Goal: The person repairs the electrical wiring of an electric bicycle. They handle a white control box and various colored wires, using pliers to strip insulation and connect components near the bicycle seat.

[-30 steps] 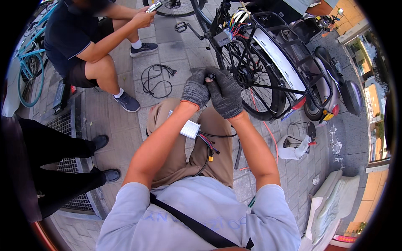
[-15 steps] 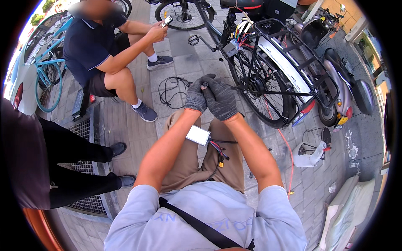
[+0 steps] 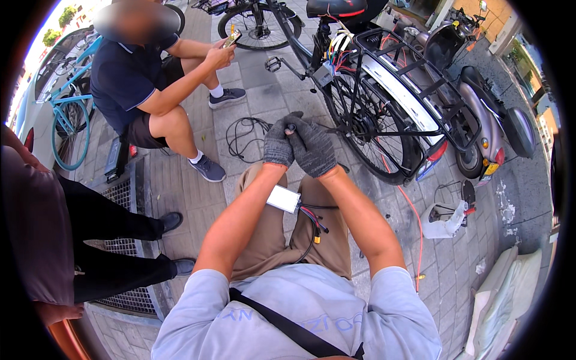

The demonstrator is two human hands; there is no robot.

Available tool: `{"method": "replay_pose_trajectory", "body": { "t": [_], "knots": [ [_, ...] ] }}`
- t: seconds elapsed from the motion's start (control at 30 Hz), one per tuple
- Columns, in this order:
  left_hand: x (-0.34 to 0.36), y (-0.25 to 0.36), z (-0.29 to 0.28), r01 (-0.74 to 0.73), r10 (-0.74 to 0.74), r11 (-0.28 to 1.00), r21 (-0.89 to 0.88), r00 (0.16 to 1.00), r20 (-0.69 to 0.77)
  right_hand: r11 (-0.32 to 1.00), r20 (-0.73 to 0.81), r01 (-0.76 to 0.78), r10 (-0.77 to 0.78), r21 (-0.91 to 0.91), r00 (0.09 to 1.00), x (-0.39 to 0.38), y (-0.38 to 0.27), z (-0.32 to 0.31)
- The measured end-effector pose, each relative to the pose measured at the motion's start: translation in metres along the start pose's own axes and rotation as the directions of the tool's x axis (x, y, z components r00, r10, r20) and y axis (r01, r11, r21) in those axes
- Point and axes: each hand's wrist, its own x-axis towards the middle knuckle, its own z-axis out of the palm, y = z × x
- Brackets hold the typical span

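My left hand (image 3: 277, 145) and my right hand (image 3: 313, 150), both in dark grey knit gloves, are closed together above my knees around a small black cylindrical piece (image 3: 291, 129), mostly hidden by the fingers. Below them, on my thighs, lies a silver-white rectangular box (image 3: 282, 198) with a bundle of coloured and black wires (image 3: 309, 213) coming from its right end, one with a yellow connector (image 3: 317, 239).
A black bicycle (image 3: 384, 132) with exposed wiring stands at right, scooters (image 3: 486, 126) behind. A seated person (image 3: 132, 84) holds a phone; another (image 3: 42, 228) stands at left. A coiled cable (image 3: 240, 138), orange cord (image 3: 408, 210) and white container (image 3: 441, 222) lie on the paving.
The view has shifted, so the scene sits further right than a second ago. My hands remain clasped on the small piece. More of the standing person, including a hand, has come into view.
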Motion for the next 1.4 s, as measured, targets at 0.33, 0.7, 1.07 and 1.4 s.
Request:
{"method": "replay_pose_trajectory", "body": {
  "t": [0.33,0.7,1.07,1.4],
  "knots": [
    [0.003,0.0,-0.008,0.086,-0.08,0.973,-0.213,0.996,0.039,0.999,0.023,-0.039,0.039,0.004,0.999,-0.002,-0.001,0.002],
    [0.018,0.004,-0.053,0.141,-0.124,0.933,-0.331,0.99,0.072,0.999,0.051,-0.049,0.048,0.009,0.998,0.005,-0.015,0.002],
    [-0.011,0.029,0.001,-0.106,0.254,0.608,0.787,0.965,-0.067,0.66,0.335,-0.487,0.73,-0.572,0.595,-0.113,0.024,-0.129],
    [-0.014,0.045,-0.001,-0.156,0.249,0.593,0.79,0.969,0.005,0.584,0.445,-0.784,0.771,-0.209,0.456,-0.151,0.007,-0.165]
  ]
}}
